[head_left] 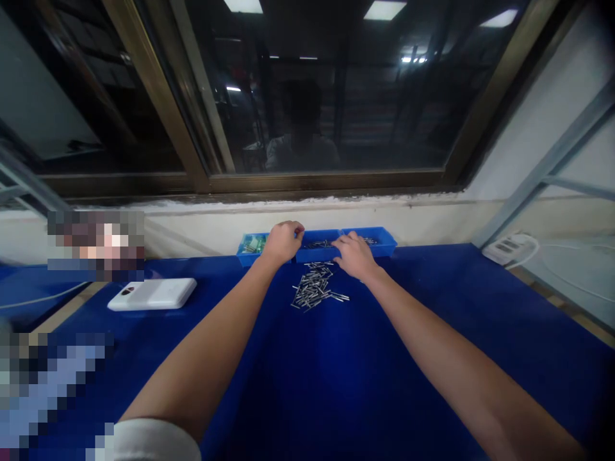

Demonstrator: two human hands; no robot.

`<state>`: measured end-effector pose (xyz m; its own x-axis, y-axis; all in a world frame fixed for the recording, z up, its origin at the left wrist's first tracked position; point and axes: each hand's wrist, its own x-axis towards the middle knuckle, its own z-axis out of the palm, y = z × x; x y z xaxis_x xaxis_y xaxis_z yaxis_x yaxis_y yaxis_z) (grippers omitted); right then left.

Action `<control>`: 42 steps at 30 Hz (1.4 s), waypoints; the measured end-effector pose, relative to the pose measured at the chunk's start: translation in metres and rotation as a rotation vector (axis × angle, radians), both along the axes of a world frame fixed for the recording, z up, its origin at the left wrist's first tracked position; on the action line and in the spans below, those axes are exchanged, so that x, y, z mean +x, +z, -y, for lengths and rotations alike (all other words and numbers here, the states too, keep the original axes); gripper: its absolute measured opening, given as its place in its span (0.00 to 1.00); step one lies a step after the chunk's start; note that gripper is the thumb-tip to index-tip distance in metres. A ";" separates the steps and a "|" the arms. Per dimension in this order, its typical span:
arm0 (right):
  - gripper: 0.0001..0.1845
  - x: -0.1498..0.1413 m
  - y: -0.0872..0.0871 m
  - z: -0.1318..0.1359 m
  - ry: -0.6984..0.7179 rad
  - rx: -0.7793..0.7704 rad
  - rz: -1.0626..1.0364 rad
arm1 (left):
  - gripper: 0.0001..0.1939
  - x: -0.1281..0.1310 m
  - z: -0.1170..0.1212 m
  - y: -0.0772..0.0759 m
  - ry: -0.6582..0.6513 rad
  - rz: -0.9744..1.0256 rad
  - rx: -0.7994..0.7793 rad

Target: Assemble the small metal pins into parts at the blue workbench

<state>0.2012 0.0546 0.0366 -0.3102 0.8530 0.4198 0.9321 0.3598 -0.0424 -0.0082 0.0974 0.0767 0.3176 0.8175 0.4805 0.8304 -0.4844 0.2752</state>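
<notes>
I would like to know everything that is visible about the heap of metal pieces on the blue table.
The heap consists of many thin, straight, silvery-grey rods, apparently metal. They lie loose and crisscrossed on the blue table, with a few straying to the right. It sits just in front of the middle blue tray. Neither hand appears to touch it. The rods' tips are too small to make out.

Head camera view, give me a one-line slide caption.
Left hand and right hand at blue bins, with loose metal pieces heaped on the blue tabletop.
</notes>
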 end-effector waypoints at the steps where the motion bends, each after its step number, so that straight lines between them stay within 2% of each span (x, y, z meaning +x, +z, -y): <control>1: 0.15 0.001 -0.001 -0.004 0.013 -0.011 0.032 | 0.11 0.001 -0.007 0.002 -0.012 -0.022 -0.013; 7: 0.04 0.005 -0.009 -0.015 0.090 0.030 0.112 | 0.10 0.015 -0.041 0.004 -0.165 -0.219 -0.131; 11: 0.06 0.005 -0.017 -0.013 0.147 0.078 0.153 | 0.11 0.019 -0.052 0.000 -0.285 -0.333 -0.127; 15: 0.08 0.007 -0.022 -0.011 0.161 0.125 0.158 | 0.11 0.019 -0.052 0.001 -0.369 -0.329 -0.119; 19: 0.09 0.009 -0.025 -0.010 0.161 0.150 0.172 | 0.09 0.020 -0.043 0.003 -0.385 -0.310 -0.183; 27: 0.11 0.012 -0.030 -0.009 0.171 0.271 0.214 | 0.09 0.033 -0.036 -0.001 -0.440 -0.475 -0.305; 30: 0.10 0.011 -0.030 -0.009 0.185 0.318 0.204 | 0.07 0.040 -0.036 0.001 -0.412 -0.569 -0.360; 35: 0.09 0.011 -0.029 -0.009 0.211 0.377 0.201 | 0.10 0.047 -0.033 0.004 -0.336 -0.674 -0.434; 42: 0.09 0.011 -0.032 -0.009 0.205 0.374 0.192 | 0.13 0.050 -0.034 0.006 -0.370 -0.698 -0.574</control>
